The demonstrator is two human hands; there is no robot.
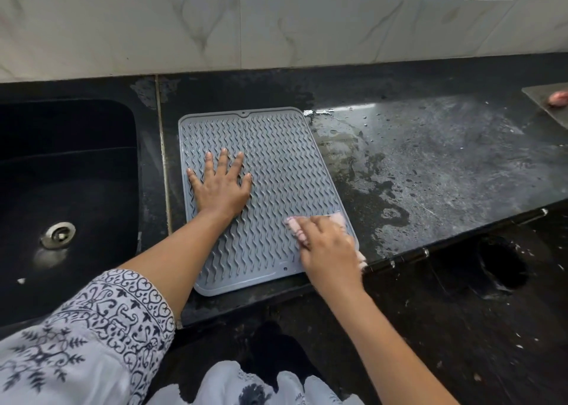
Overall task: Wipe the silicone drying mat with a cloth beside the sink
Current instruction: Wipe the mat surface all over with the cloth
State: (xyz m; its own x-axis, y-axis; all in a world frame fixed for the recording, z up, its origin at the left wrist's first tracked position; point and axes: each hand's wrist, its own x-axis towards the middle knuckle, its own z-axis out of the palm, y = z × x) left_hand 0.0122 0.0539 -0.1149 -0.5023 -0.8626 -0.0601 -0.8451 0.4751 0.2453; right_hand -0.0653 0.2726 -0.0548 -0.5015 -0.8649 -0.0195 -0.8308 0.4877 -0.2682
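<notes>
Our left hand (222, 186) lies flat, fingers spread, pinning the grey ribbed silicone mat (278, 159); right hand (327, 248) clutches the pink cloth (338, 218) at its near-right corner, unwiped length running toward the tabletop's far edge.

Most of the cloth (333, 220) is hidden under the right hand (327, 251), only pink edges showing at the mat's (276, 165) right rim and near corner; that hand is motion-blurred, so its grip is unclear; the left hand (221, 189) covers part of the mat's ridges; left of the mat, the sink (92, 165) is cut by the frame edge; far right of the mat, a grey board (544, 97) with something pink (558, 99) on it is cropped and too blurred to identify.
</notes>
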